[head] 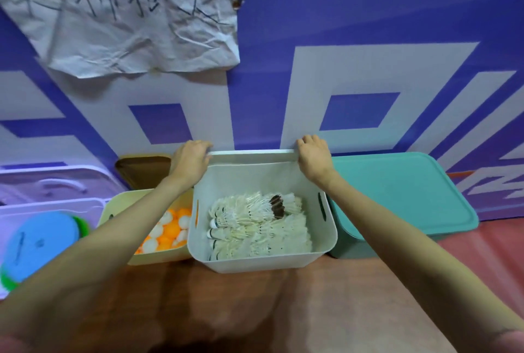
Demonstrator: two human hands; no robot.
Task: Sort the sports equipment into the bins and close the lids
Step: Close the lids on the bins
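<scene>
A white bin (255,263) stands in the middle of the floor, filled with white shuttlecocks (258,225). Behind its far rim a white lid (252,155) stands on edge against the wall. My left hand (190,161) grips the lid's left end and my right hand (314,157) grips its right end. Left of the white bin, a cream bin (147,260) holds orange and white table tennis balls (167,230), with its brown lid (143,171) leaning behind it. On the right, a teal bin (351,250) has its teal lid (402,194) on.
At the far left a pale lilac bin (51,205) holds blue and green round pieces (39,242). A blue and white wall with a crumpled paper sign (127,12) rises right behind the bins. Brown floor (255,310) lies in front.
</scene>
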